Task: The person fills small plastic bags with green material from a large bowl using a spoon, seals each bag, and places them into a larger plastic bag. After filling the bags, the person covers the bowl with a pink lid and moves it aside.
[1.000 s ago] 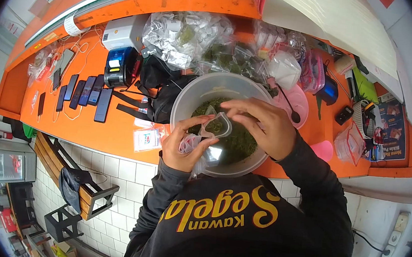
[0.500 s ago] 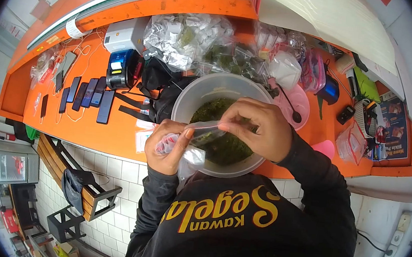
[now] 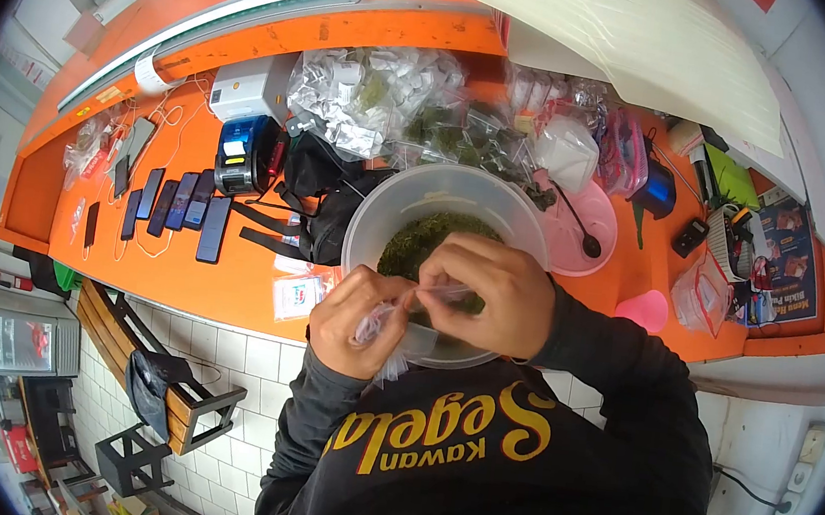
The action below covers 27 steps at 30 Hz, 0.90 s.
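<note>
My left hand is closed around a bunch of clear plastic bags, with its thumb and forefinger brought close to the right hand. My right hand pinches the edge of a clear zip bag between finger and thumb. Both hands are over the near side of a large translucent tub. Inside it lies a loose, dark green leafy material, partly hidden by my hands. Whether the pinched bag's mouth is parted cannot be made out.
Several phones lie at left on the orange table, near a blue-black device and a black bag. Filled plastic bags are heaped behind the tub. A pink basin with a dark spoon stands right.
My hands have come closer together, and the bag that was stretched between them is now mostly covered by my fingers. The view has shifted slightly; the tub appears lower.
</note>
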Motion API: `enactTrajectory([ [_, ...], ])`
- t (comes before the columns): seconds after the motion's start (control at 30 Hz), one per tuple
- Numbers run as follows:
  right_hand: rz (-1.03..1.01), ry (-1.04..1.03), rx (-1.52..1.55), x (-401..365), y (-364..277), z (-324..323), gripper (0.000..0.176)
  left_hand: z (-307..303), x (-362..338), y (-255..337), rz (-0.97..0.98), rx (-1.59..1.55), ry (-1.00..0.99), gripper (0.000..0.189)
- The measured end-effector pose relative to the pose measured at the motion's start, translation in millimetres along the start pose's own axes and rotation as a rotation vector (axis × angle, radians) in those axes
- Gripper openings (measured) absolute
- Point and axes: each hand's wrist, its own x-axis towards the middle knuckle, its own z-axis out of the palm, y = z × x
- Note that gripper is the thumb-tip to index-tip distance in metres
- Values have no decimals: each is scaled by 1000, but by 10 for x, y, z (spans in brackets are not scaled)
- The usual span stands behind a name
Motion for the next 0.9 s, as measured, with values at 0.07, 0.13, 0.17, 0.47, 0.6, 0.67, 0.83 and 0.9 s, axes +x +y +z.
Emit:
enactTrajectory([
  [0.07, -38, 21, -84, 59, 6, -32, 11, 21, 14, -84, -73, -29, 5, 14],
  [0.13, -89, 138, -282, 162, 74, -81, 11, 105, 7, -222, -257, -198, 101, 14],
  [0.17, -82, 179, -395, 252, 117, -184, 11, 132, 16, -279, -434, -367, 200, 13],
  [0.47, 39, -152, 180, 174, 181, 154, 30, 71, -58, -461, -464, -414, 298, 21],
  [0.6, 222, -248, 644, 81, 364, 220, 18, -2, -113, -565, -273, -706, 49, 15],
  [0.67, 326, -208, 931, 75, 404, 114, 13, -92, -142, -498, -358, -811, 2, 16],
  [0.83, 430, -175, 994, 55, 379, -76, 9, -293, -154, -315, -673, -902, -104, 20],
  [0.9, 554, -157, 1013, 77, 319, -134, 8, -279, -190, -270, -644, -894, -91, 16],
])
